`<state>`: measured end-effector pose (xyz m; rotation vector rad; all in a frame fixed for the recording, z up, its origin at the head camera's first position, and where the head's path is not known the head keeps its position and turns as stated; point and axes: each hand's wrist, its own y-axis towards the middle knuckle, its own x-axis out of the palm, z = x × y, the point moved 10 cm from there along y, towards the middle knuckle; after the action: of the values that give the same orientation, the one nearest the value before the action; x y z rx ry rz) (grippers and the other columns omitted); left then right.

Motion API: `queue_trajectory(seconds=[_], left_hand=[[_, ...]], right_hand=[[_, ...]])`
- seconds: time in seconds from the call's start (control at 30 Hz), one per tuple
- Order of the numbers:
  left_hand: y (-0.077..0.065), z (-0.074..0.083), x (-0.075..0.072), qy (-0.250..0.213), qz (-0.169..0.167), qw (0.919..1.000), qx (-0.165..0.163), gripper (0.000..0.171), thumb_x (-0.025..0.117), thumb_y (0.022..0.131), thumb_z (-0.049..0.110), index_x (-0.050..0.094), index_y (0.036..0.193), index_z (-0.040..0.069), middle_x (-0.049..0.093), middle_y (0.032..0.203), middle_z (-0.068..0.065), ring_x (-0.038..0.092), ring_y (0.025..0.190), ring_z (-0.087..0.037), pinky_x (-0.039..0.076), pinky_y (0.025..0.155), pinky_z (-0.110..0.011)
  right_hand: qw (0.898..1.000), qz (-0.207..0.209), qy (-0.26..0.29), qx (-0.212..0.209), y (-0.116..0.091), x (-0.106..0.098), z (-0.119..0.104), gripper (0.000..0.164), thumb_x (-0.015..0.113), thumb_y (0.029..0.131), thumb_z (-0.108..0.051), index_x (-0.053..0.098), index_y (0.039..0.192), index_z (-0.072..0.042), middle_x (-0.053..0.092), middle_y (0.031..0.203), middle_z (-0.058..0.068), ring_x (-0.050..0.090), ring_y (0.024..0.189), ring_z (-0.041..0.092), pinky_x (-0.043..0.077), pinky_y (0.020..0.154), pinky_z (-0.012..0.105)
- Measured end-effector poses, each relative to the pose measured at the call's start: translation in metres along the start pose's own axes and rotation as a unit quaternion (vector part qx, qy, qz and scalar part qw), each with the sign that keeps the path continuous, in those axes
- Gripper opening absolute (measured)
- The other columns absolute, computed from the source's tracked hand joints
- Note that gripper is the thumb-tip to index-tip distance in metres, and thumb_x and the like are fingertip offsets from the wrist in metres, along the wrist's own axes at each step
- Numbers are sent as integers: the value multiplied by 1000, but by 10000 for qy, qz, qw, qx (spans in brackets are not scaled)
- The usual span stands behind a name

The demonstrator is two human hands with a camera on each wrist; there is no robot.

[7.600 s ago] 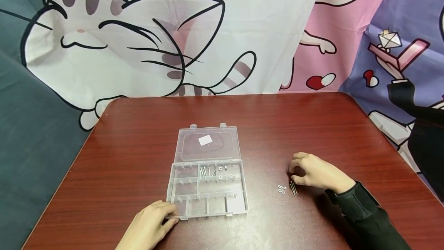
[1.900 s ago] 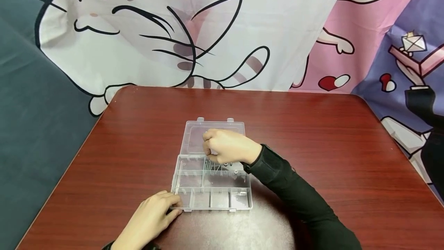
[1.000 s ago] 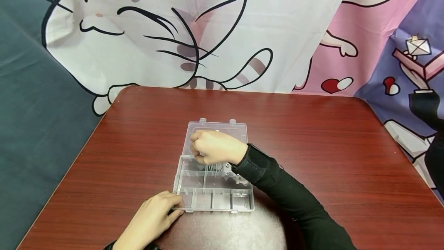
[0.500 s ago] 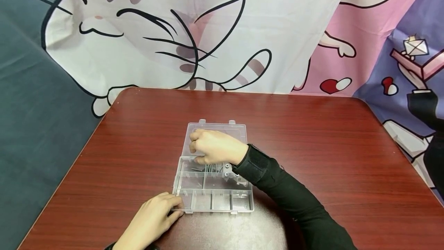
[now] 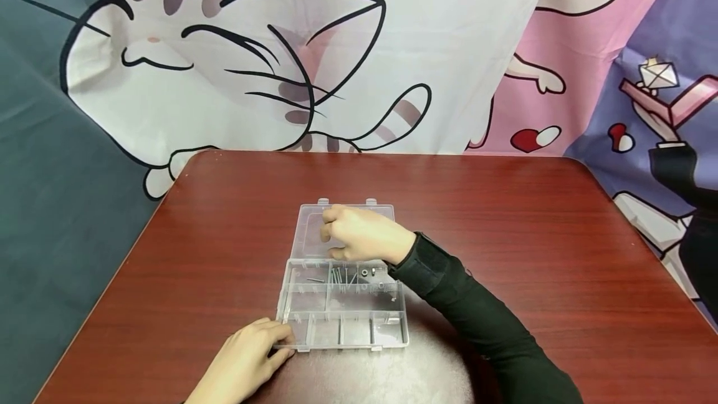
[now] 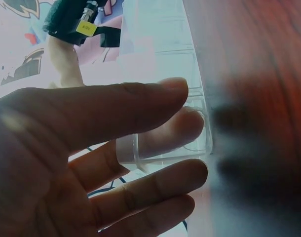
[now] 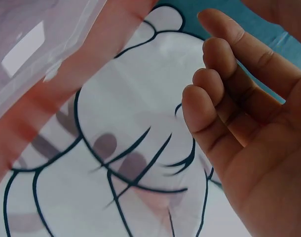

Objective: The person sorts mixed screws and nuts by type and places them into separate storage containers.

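Note:
A clear plastic compartment box point(image 5: 359, 298) lies on the table with its lid point(image 5: 307, 229) folded back. My left hand point(image 5: 247, 354) grips its near left corner, thumb and forefinger on either side of the wall in the left wrist view. Above the lid and back compartments hovers my right hand point(image 5: 367, 232), fingers loosely bent; the right wrist view shows nothing between them. One small screw point(image 5: 315, 280) lies in the back left compartment. Beside it, the back right compartment holds several long screws point(image 5: 338, 276) and small nuts point(image 5: 364, 272).
The dark red table point(image 5: 477, 204) extends around the box, with its far edge against a printed cat curtain point(image 5: 235, 111). My right sleeve point(image 5: 482, 323) covers part of the table right of the box.
My right hand came from the loose screws and nuts at the right to the box. A screw now lies in the back left compartment; the hand has let go and drawn back rightward.

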<state>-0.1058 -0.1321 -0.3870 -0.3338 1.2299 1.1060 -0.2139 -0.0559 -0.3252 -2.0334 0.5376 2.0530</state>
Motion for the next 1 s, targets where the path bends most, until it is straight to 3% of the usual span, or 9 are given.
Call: queue_trajectory(seconds=[0.47,0.87,1.0], left_hand=[[0,1,2,37,19,10000,10,36,77,61,10,47,67,27,44,69,19,43,63,0,38,51,-24],[1,1,4,27,-13,10000,39,36,77,62,10,46,67,28,43,69,20,43,63,0,37,51,-24],[1,0,4,26,-35,10000,-6,36,77,62,10,46,67,27,43,69,19,43,63,0,37,51,-24]], right_hand=[[9945,446,90,942,-52,-9,48,14,71,74,-20,68,85,-11,46,77,-3,51,81,16,43,70,25],[9834,690,219,1661,-120,-5,86,13,71,69,-11,64,79,-7,47,75,1,47,71,16,42,64,28],[9782,643,293,1953,-142,-4,94,16,72,69,-11,65,83,-5,52,80,4,51,76,19,44,67,31]])
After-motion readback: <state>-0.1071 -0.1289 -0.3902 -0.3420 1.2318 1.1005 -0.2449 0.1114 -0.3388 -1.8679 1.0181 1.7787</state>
